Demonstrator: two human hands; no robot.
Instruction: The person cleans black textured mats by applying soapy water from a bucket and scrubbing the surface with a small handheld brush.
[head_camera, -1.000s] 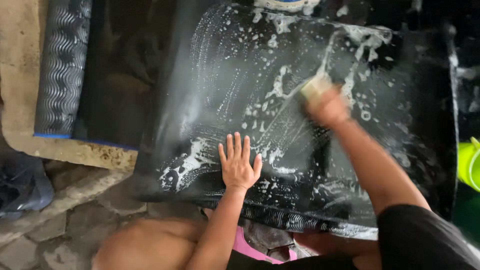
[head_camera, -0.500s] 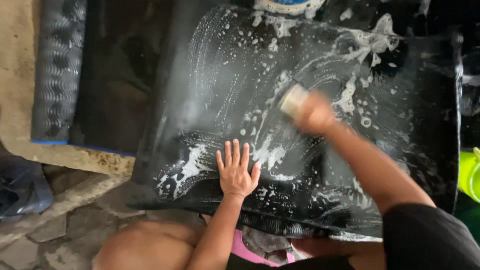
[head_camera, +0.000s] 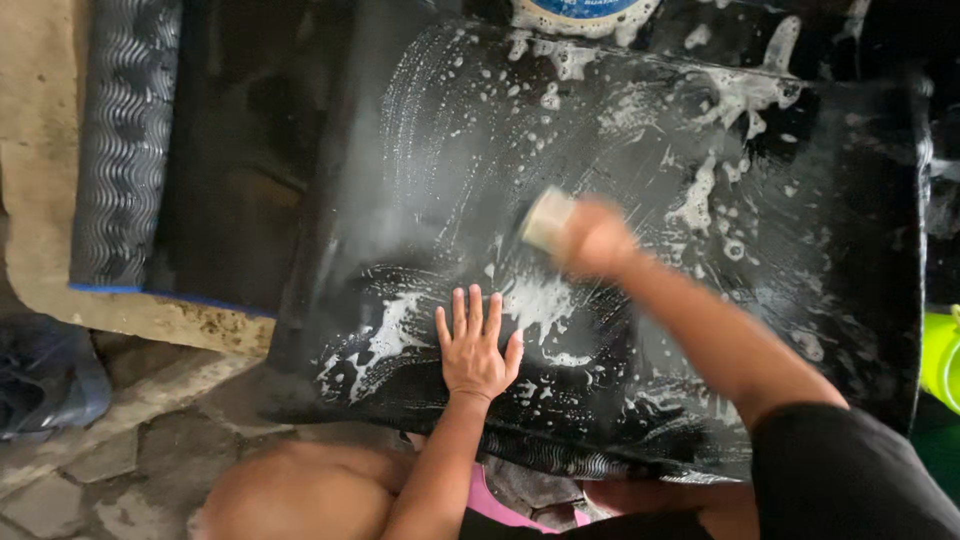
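Your left hand (head_camera: 476, 350) flat with fingers spread on soapy black mat (head_camera: 640, 130), your right hand (head_camera: 598, 238) blurred, gripping pale sponge (head_camera: 547, 218) on its suds, ribbed mat (head_camera: 125, 140) at left

Our left hand (head_camera: 476, 350) flat, palm down, fingers spread and pointing away from us, forearm coming straight up from bottom of view. Our right hand (head_camera: 592, 238) blurred, curled into loose fist, can't make out fingers tbh. Right arm stretched out diagonally from lower right, black sleeve at shoulder.

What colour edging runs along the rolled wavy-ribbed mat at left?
Blue, along the grey wavy-ribbed rubber mat's lower edge; head view.
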